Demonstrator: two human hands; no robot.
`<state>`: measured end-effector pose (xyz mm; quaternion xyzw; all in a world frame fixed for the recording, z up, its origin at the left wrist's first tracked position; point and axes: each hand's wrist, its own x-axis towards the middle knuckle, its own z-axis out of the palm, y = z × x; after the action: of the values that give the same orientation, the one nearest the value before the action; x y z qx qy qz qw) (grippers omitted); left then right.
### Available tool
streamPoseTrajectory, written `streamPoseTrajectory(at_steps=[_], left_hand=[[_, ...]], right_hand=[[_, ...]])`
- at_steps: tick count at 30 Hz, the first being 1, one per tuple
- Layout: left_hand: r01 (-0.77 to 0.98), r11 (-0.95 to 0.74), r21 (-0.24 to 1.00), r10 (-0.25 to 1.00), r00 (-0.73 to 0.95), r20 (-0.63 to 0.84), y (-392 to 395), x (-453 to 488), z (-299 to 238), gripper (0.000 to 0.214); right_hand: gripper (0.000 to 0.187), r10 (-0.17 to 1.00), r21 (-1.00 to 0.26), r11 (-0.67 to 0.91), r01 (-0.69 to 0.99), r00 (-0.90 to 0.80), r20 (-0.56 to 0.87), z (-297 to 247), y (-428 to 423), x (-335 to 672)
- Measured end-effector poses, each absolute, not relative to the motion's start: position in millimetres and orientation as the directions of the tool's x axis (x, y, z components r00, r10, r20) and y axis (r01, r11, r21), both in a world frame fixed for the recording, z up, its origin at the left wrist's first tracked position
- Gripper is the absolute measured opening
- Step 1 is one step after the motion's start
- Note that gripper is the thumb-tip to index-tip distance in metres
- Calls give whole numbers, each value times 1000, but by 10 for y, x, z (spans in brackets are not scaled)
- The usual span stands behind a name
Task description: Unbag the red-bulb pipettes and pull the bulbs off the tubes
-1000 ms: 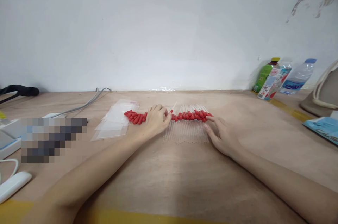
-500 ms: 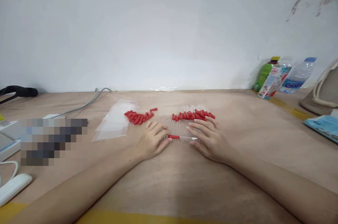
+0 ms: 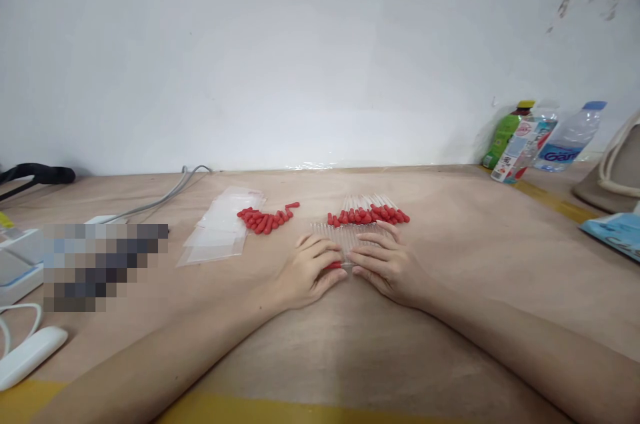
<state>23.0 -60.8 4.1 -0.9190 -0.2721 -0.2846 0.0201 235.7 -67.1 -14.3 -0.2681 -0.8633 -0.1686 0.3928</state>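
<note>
Near the middle of the table, my left hand (image 3: 313,272) is closed around a red rubber bulb (image 3: 333,265) of a glass dropper, partly hidden by the fingers. Thumb and fingers of my right hand (image 3: 390,269) pinch the dropper's clear tube, close to the left fingertips. Beneath and behind both hands lies a row of clear glass tubes (image 3: 324,232). Just beyond them are several droppers (image 3: 370,214) with red bulbs fitted, their thin tips pointing to the wall. A heap of loose red bulbs (image 3: 267,221) sits to the left of that group.
Clear plastic bags (image 3: 215,234) lie left of the bulbs. Grey cable (image 3: 170,196) runs across the far left, by a white power strip (image 3: 23,281). Bottles (image 3: 565,144) stand at the right against the wall, with a blue packet (image 3: 613,237) nearer.
My left hand has slid right along the dropper, covering most of its bulb. The two hands are now closer together. The view has shifted slightly.
</note>
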Motion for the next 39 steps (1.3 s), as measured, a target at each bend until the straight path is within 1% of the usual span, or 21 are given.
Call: streamPoseTrajectory(at_steps=[5, 8, 11, 16, 27, 36, 37, 39], left_hand=[[503, -857, 110, 471, 679, 563, -600, 265, 3, 16], [488, -869, 82, 441, 688, 576, -615, 263, 15, 16], [506, -860, 61, 451, 701, 552, -652, 260, 45, 17], [524, -846, 96, 502, 722, 476, -711, 243, 95, 18], [496, -862, 104, 488, 757, 435, -741, 213, 106, 19], [470, -876, 108, 468, 776, 423, -760, 145, 116, 19], [483, -868, 112, 480, 761, 436, -746, 111, 106, 19], [533, -836, 128, 525, 710, 470, -702, 38, 80, 19]], right_hand=[[22, 342, 71, 814, 576, -575, 744, -138, -688, 2334], [20, 323, 59, 837, 544, -578, 749, -146, -685, 2322], [18, 274, 66, 868, 492, -587, 762, -157, -687, 2306], [23, 184, 111, 898, 425, -594, 783, -194, -685, 2301], [28, 130, 181, 905, 386, -655, 745, -198, -721, 2365], [34, 114, 220, 905, 364, -706, 698, -150, -792, 2529], [35, 128, 209, 903, 376, -699, 703, -138, -790, 2586], [34, 197, 156, 880, 449, -643, 740, -122, -763, 2721]])
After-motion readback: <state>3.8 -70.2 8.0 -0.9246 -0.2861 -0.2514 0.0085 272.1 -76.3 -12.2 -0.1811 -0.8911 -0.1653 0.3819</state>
